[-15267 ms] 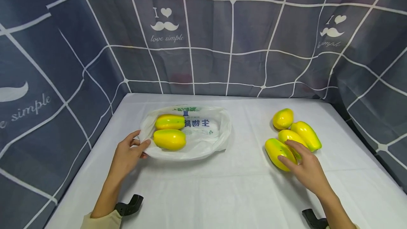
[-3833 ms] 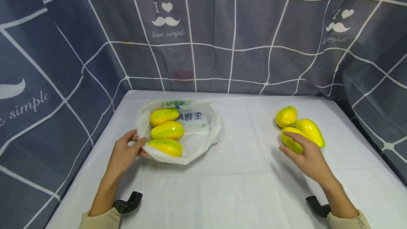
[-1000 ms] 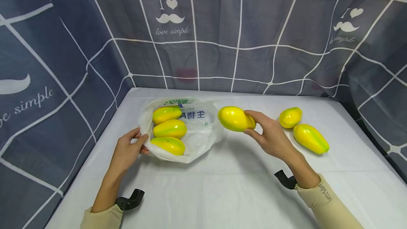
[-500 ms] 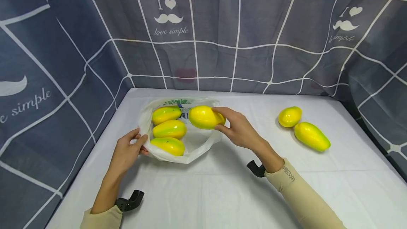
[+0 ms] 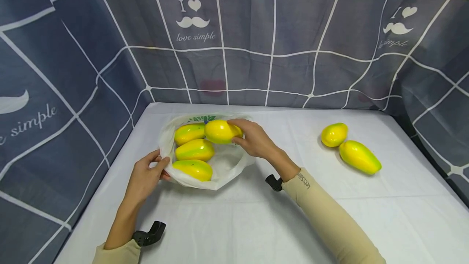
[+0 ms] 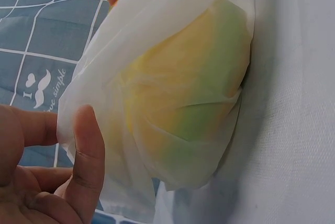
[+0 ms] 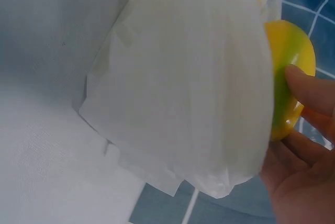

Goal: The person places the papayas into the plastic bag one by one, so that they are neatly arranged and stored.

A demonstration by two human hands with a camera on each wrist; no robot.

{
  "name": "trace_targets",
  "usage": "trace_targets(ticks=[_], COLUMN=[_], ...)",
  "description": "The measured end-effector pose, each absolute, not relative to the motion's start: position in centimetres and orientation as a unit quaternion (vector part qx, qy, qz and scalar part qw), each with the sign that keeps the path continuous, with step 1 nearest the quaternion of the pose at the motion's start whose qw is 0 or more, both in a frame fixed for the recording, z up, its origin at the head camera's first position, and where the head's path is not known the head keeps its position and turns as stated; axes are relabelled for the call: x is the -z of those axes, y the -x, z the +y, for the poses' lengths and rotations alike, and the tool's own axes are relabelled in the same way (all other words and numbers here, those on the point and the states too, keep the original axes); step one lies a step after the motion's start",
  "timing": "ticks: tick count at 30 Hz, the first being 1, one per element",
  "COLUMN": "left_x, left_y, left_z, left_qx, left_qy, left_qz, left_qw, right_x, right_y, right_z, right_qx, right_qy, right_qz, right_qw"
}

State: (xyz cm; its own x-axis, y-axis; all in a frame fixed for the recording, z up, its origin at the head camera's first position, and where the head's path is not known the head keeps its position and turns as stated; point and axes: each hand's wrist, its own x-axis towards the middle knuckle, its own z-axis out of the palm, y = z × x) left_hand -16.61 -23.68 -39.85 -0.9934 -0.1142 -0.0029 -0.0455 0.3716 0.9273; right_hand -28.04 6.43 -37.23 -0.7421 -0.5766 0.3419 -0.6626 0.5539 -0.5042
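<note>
My left hand [image 5: 144, 176] pinches the left rim of a thin white plastic bag [image 5: 229, 168], which lies with its mouth open on the table. Three glossy yellow-green mangoes [image 5: 194, 150] lie stacked in a column inside it. My right hand [image 5: 254, 137] grips another mango [image 5: 220, 131] by its right end, over the bag's opening and close to the topmost mango; whether they touch I cannot tell. In the right wrist view, the bag wall partly hides this held mango [image 7: 296, 51]. Through the bag film in the left wrist view, a mango [image 6: 183, 88] shows blurred.
Two more mangoes, a rounder-looking one [image 5: 334, 134] and a longer one [image 5: 360, 157], lie on the white tablecloth [image 5: 234, 231] at the right. A grey checked curtain [image 5: 242, 68] encloses the table's back and sides.
The right hand took a mango from the right-hand group and carried it left over the bag. Earlier, a third mango joined two in the bag. The left hand keeps holding the rim.
</note>
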Motion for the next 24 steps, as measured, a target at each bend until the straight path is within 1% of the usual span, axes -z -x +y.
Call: trace_targets(ticks=[8, 17, 24], left_x=[39.8, 39.9, 40.0], left_y=[16.6, 16.6, 16.8], left_z=[-23.7, -23.7, -23.7], left_qx=[0.557, 0.562, 0.563], left_qy=[-0.05, -0.051, -0.051], left_qz=[-0.829, -0.825, -0.824], left_qw=[0.035, 0.039, 0.042], right_x=[37.7, 39.3, 40.1], right_y=[29.8, 31.2, 31.9], right_z=[5.9, 6.2, 6.2], right_qx=[-0.298, -0.312, -0.324], right_qy=[-0.33, -0.307, -0.281], right_qz=[-0.895, -0.899, -0.903], right_qw=[0.04, 0.005, -0.007])
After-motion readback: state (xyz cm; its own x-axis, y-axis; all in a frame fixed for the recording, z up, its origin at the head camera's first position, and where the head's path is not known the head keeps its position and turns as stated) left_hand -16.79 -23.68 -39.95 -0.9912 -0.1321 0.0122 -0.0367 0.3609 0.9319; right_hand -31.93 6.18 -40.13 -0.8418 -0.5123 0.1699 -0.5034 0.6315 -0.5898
